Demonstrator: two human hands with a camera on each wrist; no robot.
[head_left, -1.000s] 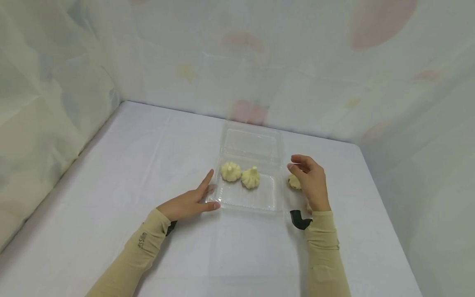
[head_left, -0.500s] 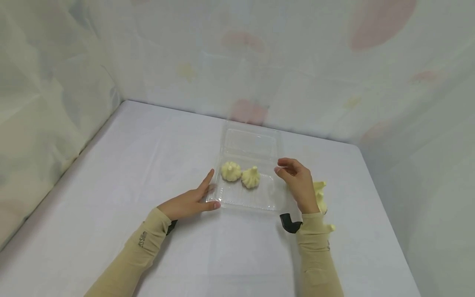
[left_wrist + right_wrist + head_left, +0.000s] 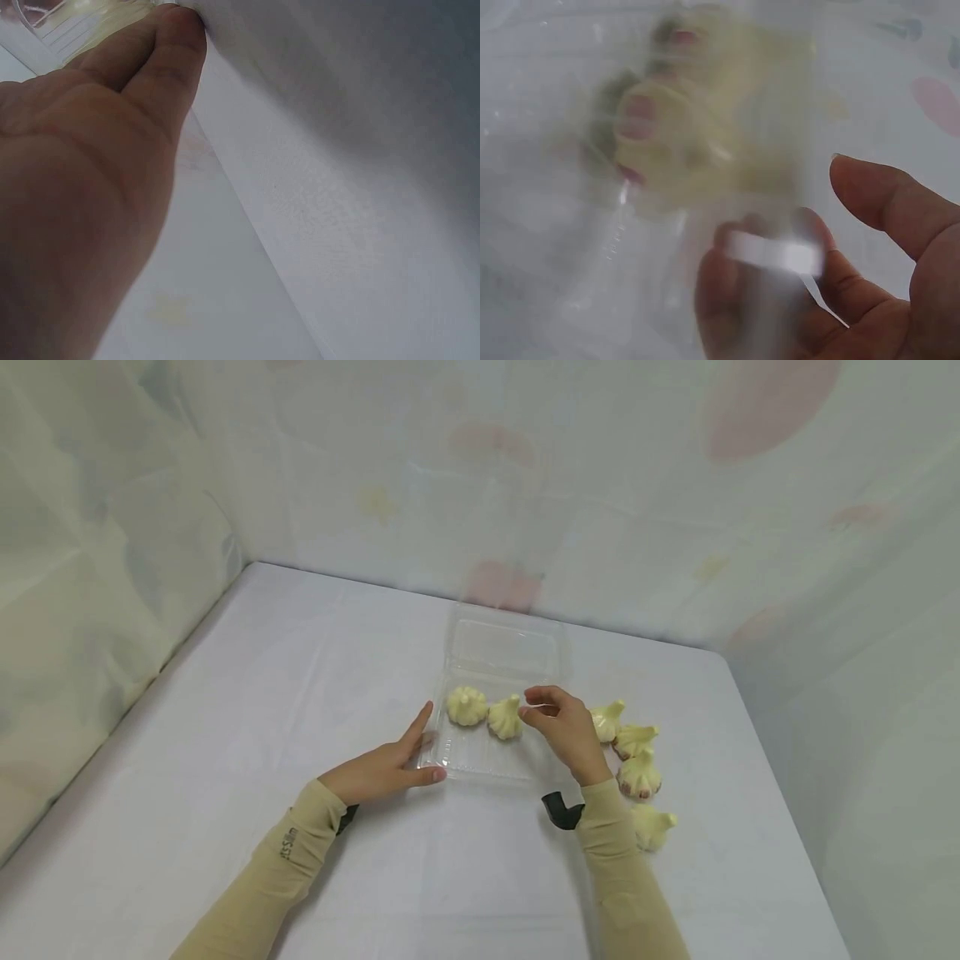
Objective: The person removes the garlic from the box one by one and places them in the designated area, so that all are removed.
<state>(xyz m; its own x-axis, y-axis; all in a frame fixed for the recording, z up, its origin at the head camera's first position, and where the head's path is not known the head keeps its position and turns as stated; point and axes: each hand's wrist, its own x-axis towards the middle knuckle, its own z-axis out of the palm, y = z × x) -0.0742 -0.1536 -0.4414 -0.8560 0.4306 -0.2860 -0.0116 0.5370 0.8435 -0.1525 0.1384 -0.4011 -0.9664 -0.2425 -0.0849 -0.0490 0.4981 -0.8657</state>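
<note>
A clear plastic clamshell box [image 3: 487, 767] lies with its lid folded back on the table, two garlic bulbs in its base. The left garlic bulb [image 3: 467, 707] and the right garlic bulb [image 3: 506, 718] sit side by side with stems up. My left hand [image 3: 382, 770] rests at the box's left edge, fingers and thumb spread. Over the box's right side is my right hand [image 3: 562, 727], its fingertips beside the right bulb, holding nothing that shows. In the right wrist view, thumb and fingers stand apart, and blurred bulbs [image 3: 675, 127] show through the plastic.
To the right of the box several more garlic bulbs [image 3: 640, 774] lie in a loose row, partly behind the right forearm. The lid [image 3: 506, 647] reaches toward the back wall. Printed cloth walls [image 3: 600, 527] enclose the white table [image 3: 337, 677].
My right hand has moved left from above the loose bulbs to the right-hand bulb in the box, uncovering the row of loose bulbs. The left hand has stayed still.
</note>
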